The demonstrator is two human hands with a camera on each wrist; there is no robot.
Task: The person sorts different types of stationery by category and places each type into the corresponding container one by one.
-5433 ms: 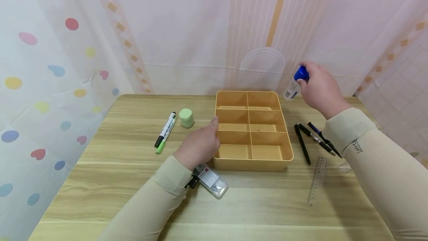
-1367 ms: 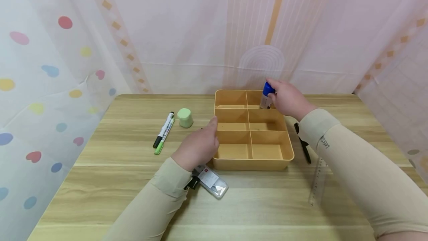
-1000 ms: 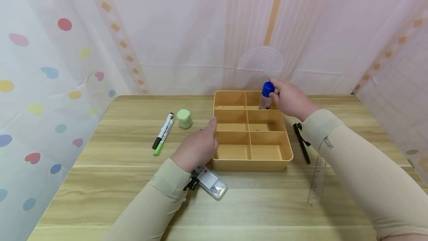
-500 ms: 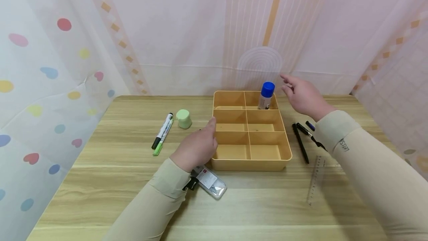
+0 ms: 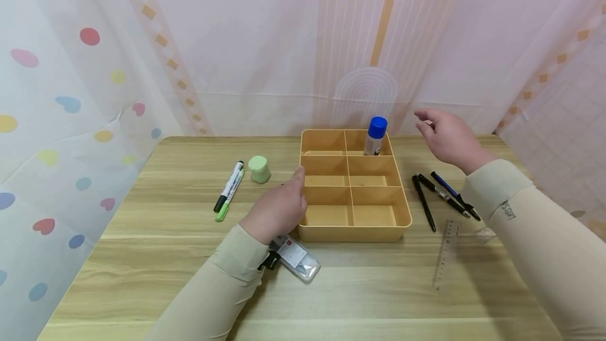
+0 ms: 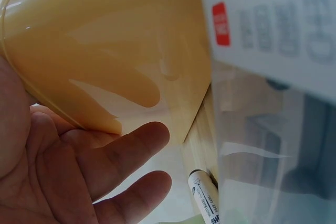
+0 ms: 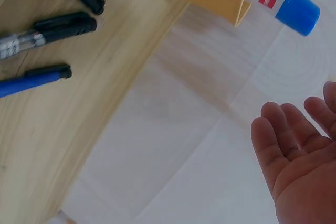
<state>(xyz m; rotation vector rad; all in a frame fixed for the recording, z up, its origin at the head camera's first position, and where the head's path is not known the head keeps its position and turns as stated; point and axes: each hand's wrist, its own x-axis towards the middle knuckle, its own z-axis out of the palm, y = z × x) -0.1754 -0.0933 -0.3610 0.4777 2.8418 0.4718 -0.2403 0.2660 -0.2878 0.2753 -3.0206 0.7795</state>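
The left hand [image 5: 279, 208], fingers extended, touched the organizer [image 5: 352, 234]; its wrist partly hid the clear case [image 5: 304, 264]. The right hand [image 5: 451, 137] hung loosely spread. A divider [image 5: 371, 166] concealed the base of the blue-capped tube [image 5: 376, 130].

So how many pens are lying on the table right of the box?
3: a black pen nearest the box, a black-and-clear pen beside it, then a blue pen farthest out. The right sleeve may hide more.

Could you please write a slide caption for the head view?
Left hand at a divided box with a blue-capped tube in its far right compartment; right hand hovers, empty.
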